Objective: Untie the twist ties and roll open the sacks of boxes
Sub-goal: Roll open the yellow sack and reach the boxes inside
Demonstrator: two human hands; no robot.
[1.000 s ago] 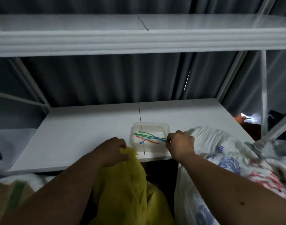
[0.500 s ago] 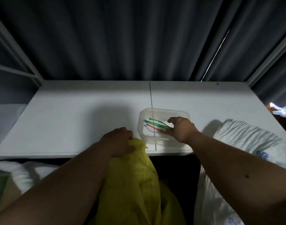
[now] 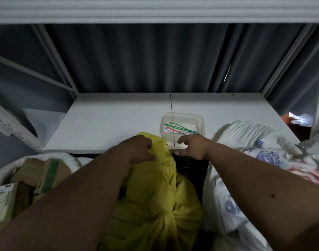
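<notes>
Crumpled yellow plastic sack (image 3: pixel 153 192) sits at 6 o'clock in the head view, between both forearms, its top bunched up against the front edge of the white shelf board (image 3: pixel 108 124). Left hand (image 3: pixel 138 149) is on the sack's neck at its 10 o'clock side, fingers curled into the plastic, gripping it. Right hand (image 3: pixel 193 147) is just at 3 o'clock of the sack top, apart from it, fingers loosely spread and relaxed, holding nothing; fingertips near the front wall of the clear square plastic tub (image 3: pixel 182 140), contact unclear. Tub sits on the shelf at 12 o'clock of the right hand and holds loose green, red and blue ties (image 3: pixel 180 129). White printed sack (image 3: pixel 245 160) lies at 3 o'clock. At 9 o'clock an opened white sack (image 3: pixel 46 156) shows brown cardboard boxes (image 3: pixel 37 174) inside.
</notes>
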